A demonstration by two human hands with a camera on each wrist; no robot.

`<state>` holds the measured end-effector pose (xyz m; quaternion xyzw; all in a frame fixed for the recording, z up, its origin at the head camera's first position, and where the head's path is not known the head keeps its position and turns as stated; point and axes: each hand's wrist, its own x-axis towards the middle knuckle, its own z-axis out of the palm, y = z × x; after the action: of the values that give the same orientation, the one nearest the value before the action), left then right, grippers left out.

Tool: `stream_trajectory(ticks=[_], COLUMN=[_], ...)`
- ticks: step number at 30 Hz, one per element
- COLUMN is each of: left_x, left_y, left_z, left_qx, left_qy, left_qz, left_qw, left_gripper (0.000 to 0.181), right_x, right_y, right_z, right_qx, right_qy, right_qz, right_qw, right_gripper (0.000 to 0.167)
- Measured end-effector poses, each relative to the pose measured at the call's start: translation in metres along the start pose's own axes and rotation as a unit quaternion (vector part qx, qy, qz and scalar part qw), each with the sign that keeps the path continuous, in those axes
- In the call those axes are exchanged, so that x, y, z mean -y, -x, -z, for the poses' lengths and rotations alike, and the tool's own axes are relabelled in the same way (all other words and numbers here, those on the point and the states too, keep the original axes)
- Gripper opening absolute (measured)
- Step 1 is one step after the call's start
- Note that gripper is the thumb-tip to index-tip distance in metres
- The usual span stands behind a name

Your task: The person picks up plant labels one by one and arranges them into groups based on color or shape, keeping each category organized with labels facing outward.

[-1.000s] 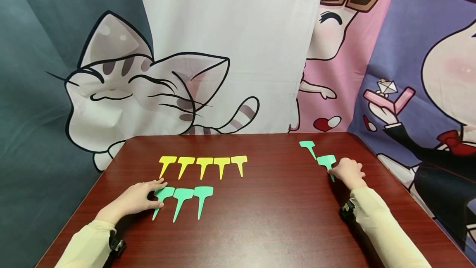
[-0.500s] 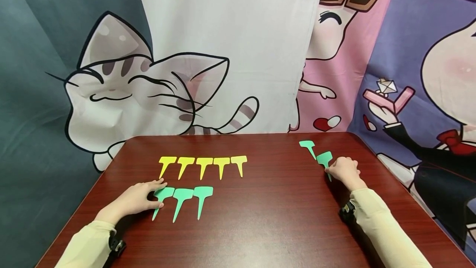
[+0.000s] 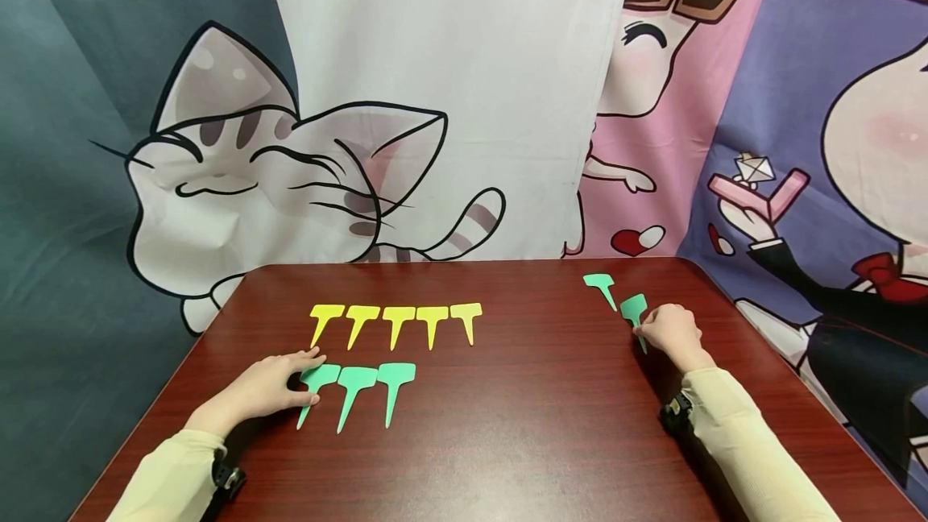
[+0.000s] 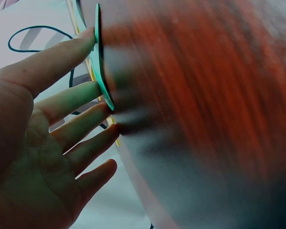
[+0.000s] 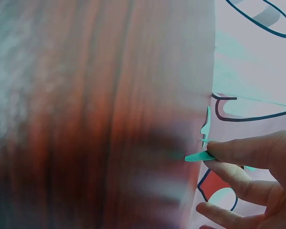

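Observation:
My left hand [image 3: 264, 385] rests at the table's left with thumb and fingers fairly straight, touching a green T-shaped plant label [image 3: 319, 378]. In the left wrist view, the thumb and fingertips meet that label's [image 4: 99, 62] edge. A second green label [image 3: 357, 378] and a third green label [image 3: 396, 374] continue the row to its right. At the far right, my right hand [image 3: 673, 334] pinches another green plant label [image 3: 634, 309] by its stem between thumb and finger; the right wrist view shows its pointed tip [image 5: 198, 156]. Just beyond lies one more green label [image 3: 598, 282].
Several yellow plant labels [image 3: 399, 316] lie in a row behind the green row. The dark red-brown wooden table [image 3: 507, 425] has rounded far corners. Cartoon-printed cloths [image 3: 464, 63] hang directly behind its far edge.
My right hand has shifted slightly left, and the label it pinches has turned and tilted. A small gap now separates that label from the one beyond. The left hand stays put.

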<state>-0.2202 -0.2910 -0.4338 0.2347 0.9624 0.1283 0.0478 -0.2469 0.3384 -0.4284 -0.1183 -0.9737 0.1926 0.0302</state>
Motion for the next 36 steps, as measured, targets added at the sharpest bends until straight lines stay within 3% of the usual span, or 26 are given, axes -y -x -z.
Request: stream_trajectory(ticks=[8, 13, 22, 36], left_x=[0.000, 0.000, -0.001, 0.000], left_y=[0.000, 0.000, 0.000, 0.000], left_z=[0.000, 0.000, 0.000, -0.001], left_qx=[-0.002, -0.001, -0.001, -0.002], left_qy=[-0.002, 0.000, -0.001, -0.004], left_qz=[0.000, -0.001, -0.001, -0.001], left_qw=[1.0000, 1.0000, 1.0000, 1.0000], left_gripper=[0.069, 0.069, 0.069, 0.069], right_x=[0.001, 0.008, 0.026, 0.059], right_y=[0.000, -0.001, 0.000, -0.002], right_z=[-0.001, -0.005, -0.012, -0.025], right_qx=[-0.029, -0.041, -0.056, -0.049], right_qy=[-0.029, -0.017, -0.049, -0.072], right_qz=[0.063, 0.088, 0.112, 0.137], right_qw=[0.9972, 0.9951, 0.9909, 0.9868], right_gripper=[0.023, 0.022, 0.018, 0.017])
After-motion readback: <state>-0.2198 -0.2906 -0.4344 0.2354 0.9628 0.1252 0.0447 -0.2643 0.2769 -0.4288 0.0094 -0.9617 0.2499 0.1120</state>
